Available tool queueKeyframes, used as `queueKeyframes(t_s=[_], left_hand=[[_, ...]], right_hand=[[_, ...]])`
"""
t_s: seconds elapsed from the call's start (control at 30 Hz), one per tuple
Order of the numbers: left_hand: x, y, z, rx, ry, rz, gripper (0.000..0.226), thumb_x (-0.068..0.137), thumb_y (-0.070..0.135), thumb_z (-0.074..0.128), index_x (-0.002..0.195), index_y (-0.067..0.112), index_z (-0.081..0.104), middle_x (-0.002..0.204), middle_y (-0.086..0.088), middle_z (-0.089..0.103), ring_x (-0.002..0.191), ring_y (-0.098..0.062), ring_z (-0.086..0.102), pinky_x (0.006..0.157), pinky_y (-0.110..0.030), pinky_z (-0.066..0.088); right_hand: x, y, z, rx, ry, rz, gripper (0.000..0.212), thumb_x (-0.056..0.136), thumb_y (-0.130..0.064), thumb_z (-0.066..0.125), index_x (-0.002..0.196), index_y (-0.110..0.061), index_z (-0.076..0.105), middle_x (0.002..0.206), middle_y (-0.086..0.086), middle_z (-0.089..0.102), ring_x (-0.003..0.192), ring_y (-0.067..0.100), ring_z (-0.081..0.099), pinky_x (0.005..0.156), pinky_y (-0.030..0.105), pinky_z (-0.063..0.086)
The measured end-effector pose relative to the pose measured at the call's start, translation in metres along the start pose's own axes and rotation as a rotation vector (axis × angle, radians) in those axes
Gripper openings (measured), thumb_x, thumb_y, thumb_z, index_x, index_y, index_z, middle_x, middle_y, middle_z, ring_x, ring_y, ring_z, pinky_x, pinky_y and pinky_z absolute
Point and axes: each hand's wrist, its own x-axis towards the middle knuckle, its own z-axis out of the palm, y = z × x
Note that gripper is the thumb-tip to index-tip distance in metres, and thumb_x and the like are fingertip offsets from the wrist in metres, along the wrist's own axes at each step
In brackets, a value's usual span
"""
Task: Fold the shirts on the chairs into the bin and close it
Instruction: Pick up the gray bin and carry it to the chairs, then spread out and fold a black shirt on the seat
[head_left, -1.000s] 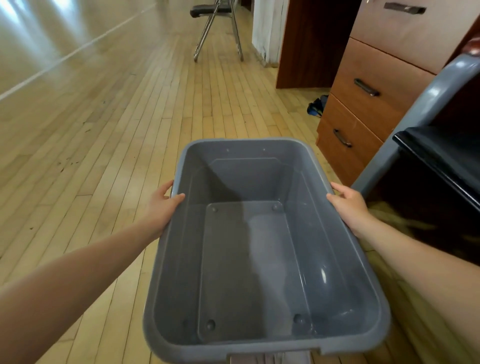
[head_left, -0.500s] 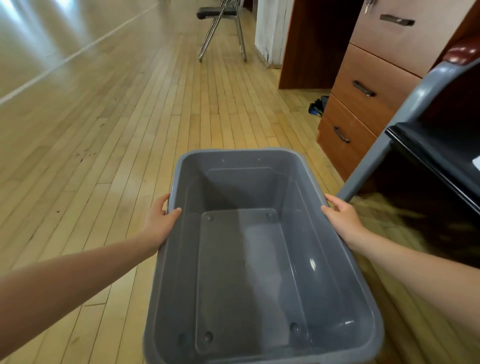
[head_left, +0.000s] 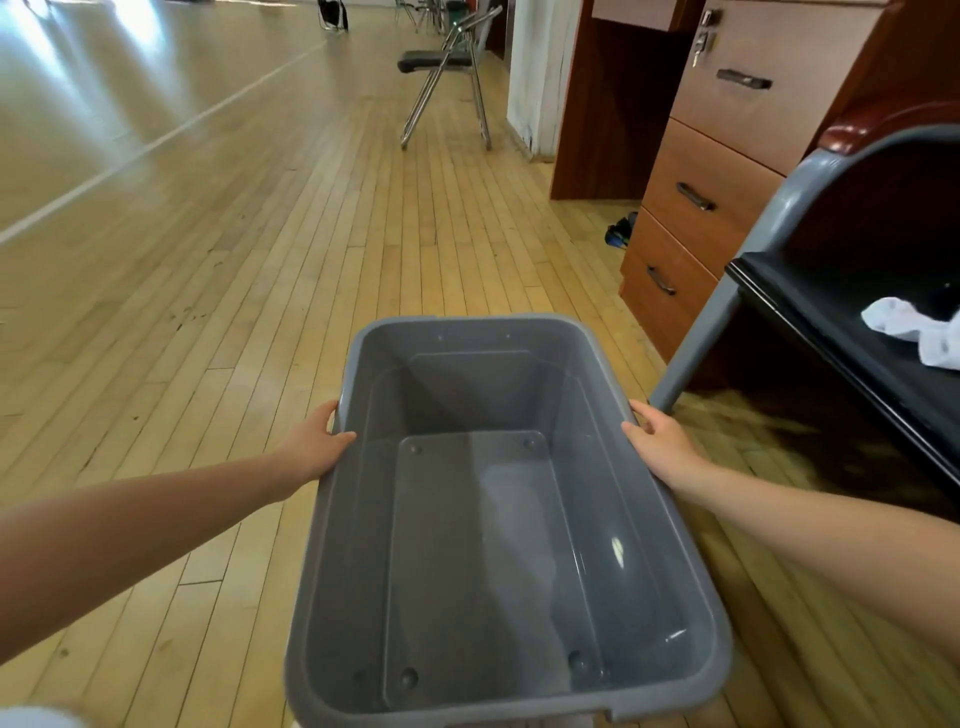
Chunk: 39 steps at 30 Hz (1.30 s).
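Grey plastic, the bin (head_left: 498, 519) is hanging in front of me above the wooden floor (head_left: 208, 312), open-topped, with nothing lying inside it. I am gripping its left rim with my left hand (head_left: 317, 447), thumb hooked over the edge and fingers curled under the lip, and I am gripping its right rim with my right hand (head_left: 660, 447) in the same way. Right of the bin, a grey-framed chair (head_left: 779, 270) is standing with a black seat, and a white shirt (head_left: 914, 332) is lying crumpled on that seat. Beyond the bin to the right, a brown drawer cabinet (head_left: 727, 156) is standing against the wall; far beyond the bin, a folding chair (head_left: 447, 78) is standing on the floor.
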Motion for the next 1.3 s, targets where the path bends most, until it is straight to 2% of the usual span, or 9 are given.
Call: queueKeyframes(t_s=[0.1, 0.2, 0.27, 0.4, 0.5, 0.63, 0.73, 1.03, 1.3], left_hand=[[-0.011, -0.001, -0.004, 0.073, -0.027, -0.023, 0.055, 0.098, 0.018, 0.050, 0.148, 0.020, 0.028, 0.120, -0.013, 0.061, 0.099, -0.028, 0.063, 0.092, -0.047, 0.053], [-0.025, 0.011, -0.012, 0.330, 0.039, 0.032, 0.053, 0.098, 0.021, 0.048, 0.148, 0.014, 0.031, 0.132, -0.016, 0.054, 0.104, -0.028, 0.058, 0.092, -0.038, 0.049], [-0.039, 0.035, -0.019, 0.401, 0.053, 0.119, 0.050, 0.098, 0.022, 0.047, 0.146, 0.014, 0.035, 0.134, -0.014, 0.053, 0.105, -0.026, 0.058, 0.089, -0.036, 0.048], [-0.071, 0.105, -0.021, 0.418, -0.128, 0.344, 0.035, 0.099, 0.017, 0.044, 0.133, 0.015, 0.053, 0.122, -0.009, 0.059, 0.097, -0.018, 0.057, 0.077, -0.028, 0.051], [-0.096, 0.164, -0.002, 0.346, -0.219, 0.450, 0.030, 0.099, 0.014, 0.042, 0.124, 0.015, 0.058, 0.104, -0.006, 0.060, 0.088, -0.016, 0.058, 0.075, -0.026, 0.052], [-0.117, 0.206, 0.039, 0.183, -0.285, 0.536, 0.028, 0.100, 0.017, 0.042, 0.121, 0.017, 0.061, 0.094, 0.003, 0.060, 0.078, -0.010, 0.058, 0.067, -0.021, 0.050], [-0.125, 0.219, 0.071, 0.114, -0.359, 0.553, 0.026, 0.099, 0.021, 0.044, 0.117, 0.022, 0.063, 0.093, 0.005, 0.061, 0.073, -0.007, 0.058, 0.059, -0.017, 0.050], [-0.140, 0.296, 0.155, -0.061, -0.541, 0.627, 0.025, 0.099, 0.024, 0.045, 0.116, 0.018, 0.061, 0.100, -0.001, 0.062, 0.076, -0.011, 0.058, 0.065, -0.022, 0.050], [-0.232, 0.352, 0.269, -0.032, -0.730, 0.752, 0.022, 0.098, 0.019, 0.044, 0.113, 0.019, 0.060, 0.098, -0.003, 0.059, 0.067, -0.009, 0.055, 0.055, -0.017, 0.046]], right_hand=[[-0.006, -0.002, -0.002, -0.088, -0.014, 0.008, 0.050, 0.100, -0.022, 0.048, 0.149, -0.018, 0.035, 0.137, 0.011, 0.053, 0.120, 0.027, 0.054, 0.091, 0.030, 0.043], [-0.013, -0.020, -0.013, -0.340, -0.166, -0.003, 0.054, 0.100, -0.023, 0.047, 0.150, -0.015, 0.029, 0.146, 0.009, 0.045, 0.125, 0.026, 0.050, 0.093, 0.030, 0.042], [-0.014, -0.041, -0.029, -0.491, -0.283, -0.002, 0.054, 0.099, -0.025, 0.048, 0.148, -0.012, 0.030, 0.143, 0.010, 0.046, 0.115, 0.024, 0.052, 0.087, 0.033, 0.047], [-0.023, -0.086, -0.065, -0.588, -0.383, -0.115, 0.047, 0.101, -0.027, 0.046, 0.145, -0.012, 0.039, 0.119, 0.009, 0.059, 0.101, 0.021, 0.060, 0.080, 0.035, 0.055], [-0.047, -0.106, -0.083, -0.484, -0.297, -0.188, 0.036, 0.100, -0.025, 0.047, 0.135, -0.014, 0.051, 0.102, 0.003, 0.064, 0.095, 0.018, 0.064, 0.068, 0.026, 0.052], [-0.078, -0.108, -0.100, -0.437, -0.198, -0.193, 0.029, 0.100, -0.021, 0.048, 0.126, -0.015, 0.058, 0.099, 0.003, 0.065, 0.088, 0.015, 0.065, 0.070, 0.026, 0.052], [-0.097, -0.096, -0.117, -0.379, -0.094, -0.183, 0.023, 0.099, -0.018, 0.050, 0.119, -0.016, 0.061, 0.095, 0.003, 0.065, 0.082, 0.015, 0.064, 0.070, 0.028, 0.053], [-0.146, -0.053, -0.210, -0.253, 0.239, -0.004, 0.023, 0.098, -0.012, 0.048, 0.117, -0.008, 0.061, 0.093, 0.008, 0.063, 0.076, 0.017, 0.058, 0.060, 0.022, 0.045], [-0.242, 0.030, -0.302, -0.169, 0.575, 0.118, 0.021, 0.093, -0.014, 0.052, 0.111, -0.019, 0.062, 0.083, 0.003, 0.063, 0.068, 0.012, 0.059, 0.057, 0.019, 0.045]])
